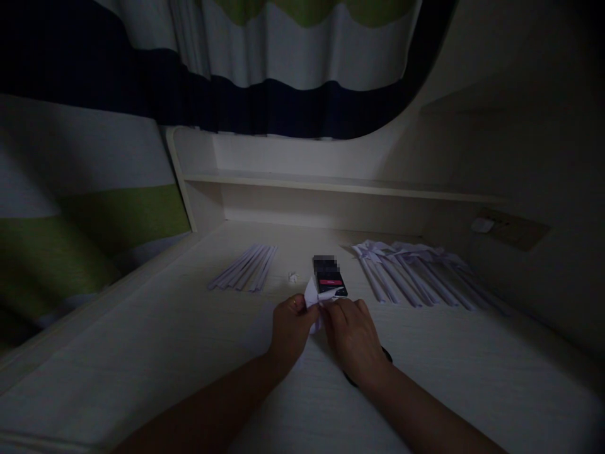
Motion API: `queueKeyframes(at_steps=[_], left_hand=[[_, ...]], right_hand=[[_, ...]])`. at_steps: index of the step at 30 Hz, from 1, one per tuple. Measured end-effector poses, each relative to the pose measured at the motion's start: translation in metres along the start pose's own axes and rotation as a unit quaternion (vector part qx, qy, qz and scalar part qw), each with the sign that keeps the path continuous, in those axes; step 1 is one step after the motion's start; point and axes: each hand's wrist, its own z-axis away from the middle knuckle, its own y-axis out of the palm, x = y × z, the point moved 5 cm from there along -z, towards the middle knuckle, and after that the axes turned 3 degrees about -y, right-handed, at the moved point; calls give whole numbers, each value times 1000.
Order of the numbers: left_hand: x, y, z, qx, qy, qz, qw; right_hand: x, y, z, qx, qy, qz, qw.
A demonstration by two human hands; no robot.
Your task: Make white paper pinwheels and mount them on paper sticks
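A folded white paper pinwheel [312, 294] is pinched between my two hands above the desk, its pointed corners sticking up and to the right. My left hand [292, 331] grips its left side, thumb and fingers closed. At its centre and right side, the fingers of my right hand [353, 334] are pressed together on the paper; the fingertips are partly hidden. Just behind the paper lies a phone [331, 284] with its screen lit. A dark object [387, 355] shows from beneath my right wrist, mostly covered. A pale paper sheet [259, 331] lies left of my left hand.
Several rolled white paper sticks [246, 268] lie at the left. On the right, several finished-looking paper pinwheels on sticks [401, 268] lie in a row. A small crumpled white piece [293, 277] sits between. A shelf [331, 183] runs along the back, below a curtain [302, 57].
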Motion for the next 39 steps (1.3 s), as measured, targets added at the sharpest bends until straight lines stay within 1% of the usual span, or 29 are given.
queueKeyframes(at_steps=[4,8,13,16,19,21,23,25,26,27,29,30,31,32,33,35,36,37,38,39], left_hand=[[1,1,0,1,4,-12,1000],[0,3,3,13,3,7,1000],[-3,3,4,10,2,8,1000],[-4,6,5,34,7,25,999],[-7,9,5,71,-2,72,995],[-10,6,3,76,-21,96,992],[-11,-3,-4,65,-45,111,991],[-11,-17,-16,50,-55,105,992],[-10,-25,-23,38,-55,78,995],[-7,-34,-31,33,-60,34,997],[1,-48,-45,42,-74,-97,992],[2,-53,-51,59,-50,-174,982],[2,-56,-55,80,-16,-254,964],[2,-56,-57,106,17,-320,941],[4,-56,-57,134,33,-368,920],[6,-53,-55,186,58,-431,881],[7,-52,-53,202,68,-450,867],[6,-50,-52,208,80,-464,857],[6,-50,-52,202,94,-475,851],[4,-52,-53,185,106,-486,848]], right_hand=[[-1,-3,-1,-10,12,0,1000],[-1,-5,-2,-14,14,-14,1000],[-1,-7,-3,-7,30,-31,999],[-3,-8,-4,7,43,-32,999],[-8,-10,-3,5,62,-54,997],[-16,-12,-1,0,87,-89,992],[-27,-12,2,1,127,-132,983],[-42,-10,6,11,179,-186,966],[-50,-9,8,15,207,-218,953],[-58,-8,10,18,237,-252,938],[-74,-6,12,11,292,-314,903],[-81,-5,13,3,315,-339,887],[-87,-5,14,-7,334,-361,871],[-92,-5,14,-17,349,-381,856],[-96,-5,14,-27,362,-404,840],[-101,-5,14,-47,380,-456,803],[-102,-5,14,-55,388,-484,783],[-103,-5,15,-62,394,-511,761],[-103,-5,15,-69,399,-535,741],[-103,-5,15,-76,402,-557,723]])
